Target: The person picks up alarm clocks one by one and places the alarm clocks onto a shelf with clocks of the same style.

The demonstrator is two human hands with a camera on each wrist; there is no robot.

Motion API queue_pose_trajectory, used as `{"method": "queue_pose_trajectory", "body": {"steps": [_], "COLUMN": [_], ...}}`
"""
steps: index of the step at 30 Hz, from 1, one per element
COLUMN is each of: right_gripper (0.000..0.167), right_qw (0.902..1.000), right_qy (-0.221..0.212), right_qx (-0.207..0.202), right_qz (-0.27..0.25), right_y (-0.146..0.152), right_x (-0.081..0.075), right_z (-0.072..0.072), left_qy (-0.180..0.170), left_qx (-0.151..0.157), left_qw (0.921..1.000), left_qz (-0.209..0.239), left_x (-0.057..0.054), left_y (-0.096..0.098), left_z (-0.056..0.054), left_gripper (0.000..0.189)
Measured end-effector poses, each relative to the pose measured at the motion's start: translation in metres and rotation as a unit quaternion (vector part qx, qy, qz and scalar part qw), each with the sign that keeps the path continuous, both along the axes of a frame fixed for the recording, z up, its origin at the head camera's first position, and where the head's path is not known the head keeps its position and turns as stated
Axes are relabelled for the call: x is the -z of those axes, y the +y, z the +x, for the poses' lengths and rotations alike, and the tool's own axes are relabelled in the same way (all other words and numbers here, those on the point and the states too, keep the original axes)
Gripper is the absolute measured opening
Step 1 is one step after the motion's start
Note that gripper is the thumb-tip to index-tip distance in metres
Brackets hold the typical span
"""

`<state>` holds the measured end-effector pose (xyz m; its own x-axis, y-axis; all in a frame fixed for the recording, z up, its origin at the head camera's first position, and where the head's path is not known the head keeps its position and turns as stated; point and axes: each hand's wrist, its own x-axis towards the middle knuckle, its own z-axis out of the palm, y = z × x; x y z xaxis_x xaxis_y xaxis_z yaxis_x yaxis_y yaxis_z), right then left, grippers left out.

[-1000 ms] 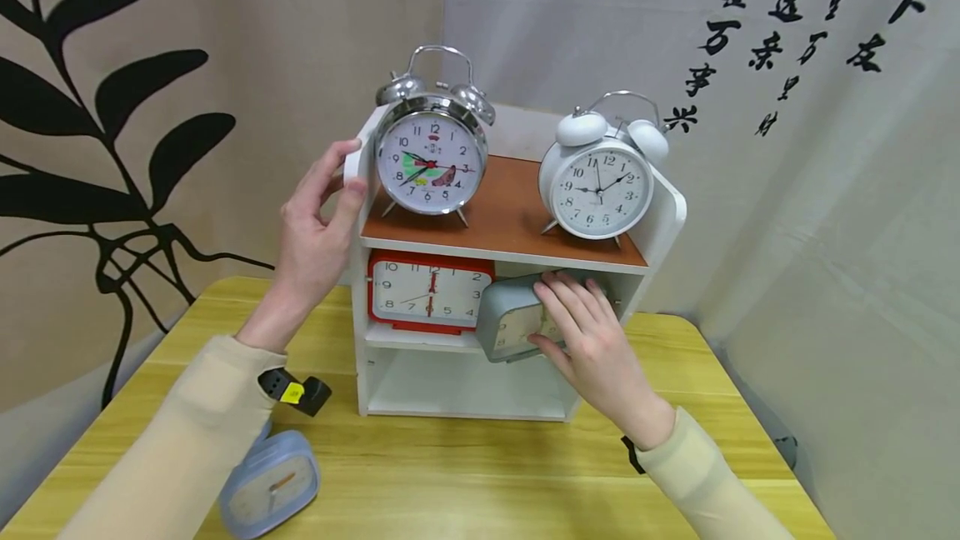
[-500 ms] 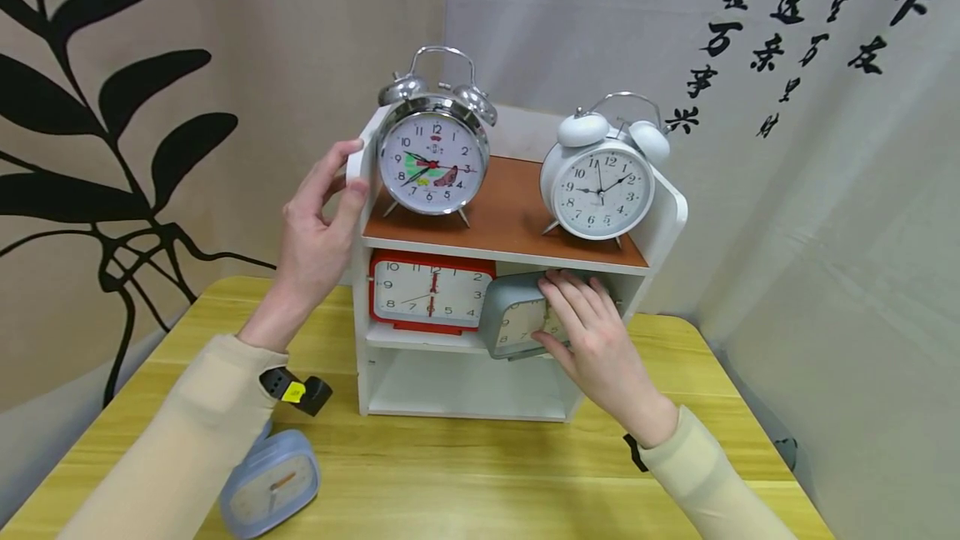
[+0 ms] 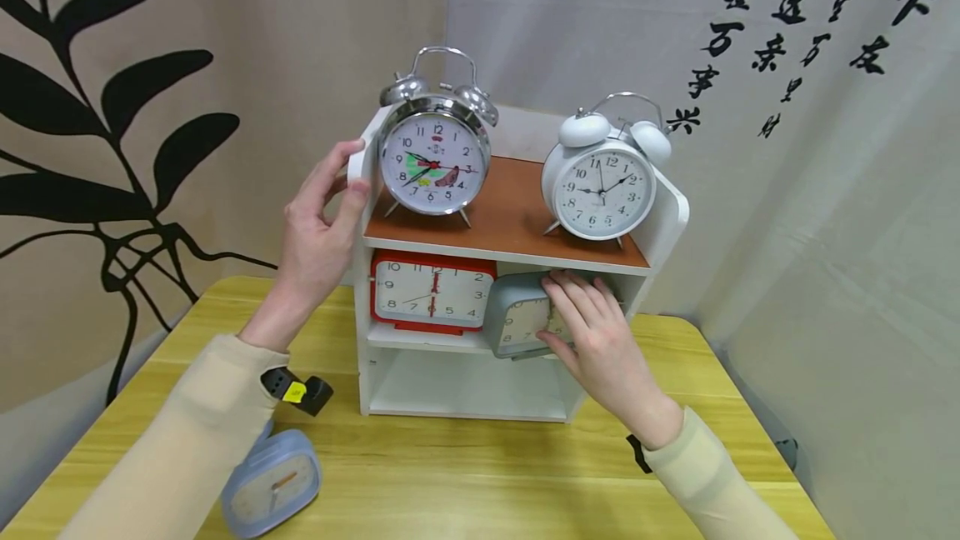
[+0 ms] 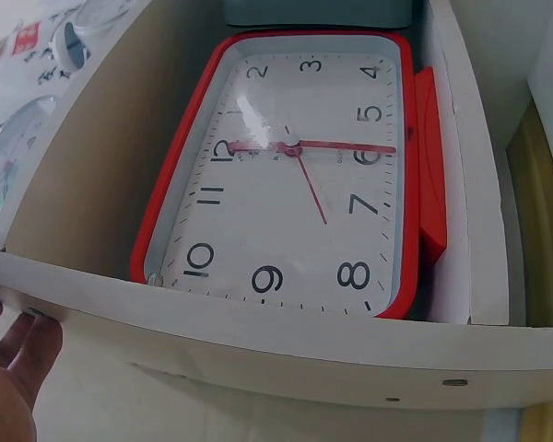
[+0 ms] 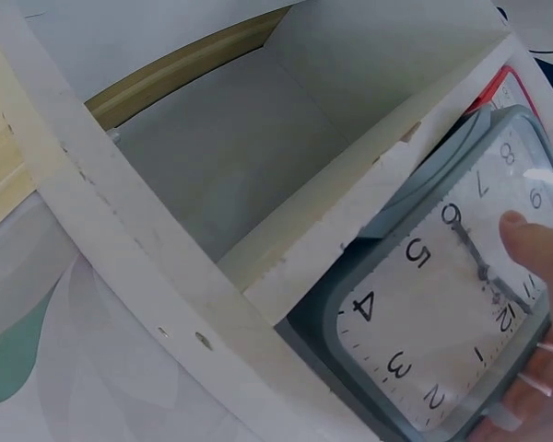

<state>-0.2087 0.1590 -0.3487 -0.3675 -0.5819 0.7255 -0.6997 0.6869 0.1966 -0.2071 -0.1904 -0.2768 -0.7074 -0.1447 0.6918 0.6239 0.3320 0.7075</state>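
Observation:
My left hand (image 3: 318, 227) holds the upper left side panel of a small white shelf unit (image 3: 361, 307), fingers at its edge. My right hand (image 3: 600, 336) grips a grey-green rectangular alarm clock (image 3: 517, 319), fingers over its top and thumb across its face. That clock sits at an angle in the right half of the middle compartment, its left end jutting out past the shelf edge. To its left stands a red-framed clock (image 3: 405, 290), upright inside the same compartment. The right wrist view shows the grey-green clock's dial (image 5: 442, 304) beside the white side panel.
On the brown top shelf (image 3: 502, 198) stand a silver twin-bell alarm clock (image 3: 432, 163) and a white twin-bell alarm clock (image 3: 602, 192). A light blue clock (image 3: 273, 486) lies on the wooden table (image 3: 450, 473) by the left forearm. Fabric backdrops (image 3: 570, 15) hang behind.
The grey-green clock has shifted slightly back and to the right into the compartment, the right hand moving with it. The left hand stays on the panel.

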Motion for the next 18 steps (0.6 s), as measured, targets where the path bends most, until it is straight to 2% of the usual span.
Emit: {"method": "queue_pose_trajectory", "body": {"steps": [18], "right_gripper": [0.074], "right_qw": [0.9998], "right_qy": [-0.018], "right_qx": [0.011], "right_qz": [-0.001], "right_y": [0.0029], "right_x": [-0.0022], "right_z": [0.0020], "left_qy": [0.000], "left_qx": [0.000], "left_qw": [1.0000], "left_qz": [-0.001], "left_x": [0.0001], "left_y": [0.0001], "left_z": [0.0002], "left_gripper": [0.045]}}
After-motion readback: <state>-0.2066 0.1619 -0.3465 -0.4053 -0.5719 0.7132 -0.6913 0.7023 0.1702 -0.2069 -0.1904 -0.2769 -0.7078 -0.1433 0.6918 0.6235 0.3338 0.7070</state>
